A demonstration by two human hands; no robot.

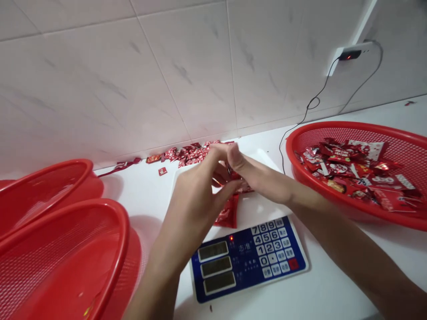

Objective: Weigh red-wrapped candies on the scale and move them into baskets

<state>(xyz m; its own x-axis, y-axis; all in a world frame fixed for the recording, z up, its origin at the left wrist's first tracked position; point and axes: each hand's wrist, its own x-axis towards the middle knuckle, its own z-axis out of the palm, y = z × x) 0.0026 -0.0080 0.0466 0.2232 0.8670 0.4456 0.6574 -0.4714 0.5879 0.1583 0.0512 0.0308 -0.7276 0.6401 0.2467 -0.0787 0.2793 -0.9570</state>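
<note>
Both hands meet over the white platform of an electronic scale. My left hand and my right hand pinch small red candy packets that lie on the platform; part of the pile is hidden behind my fingers. The scale's blue front panel with keypad and three displays faces me.
A red mesh basket at the right holds several red wrapped candies. Two stacked red baskets stand at the left. More red packets lie along the tiled wall. A black cable runs up to a wall socket.
</note>
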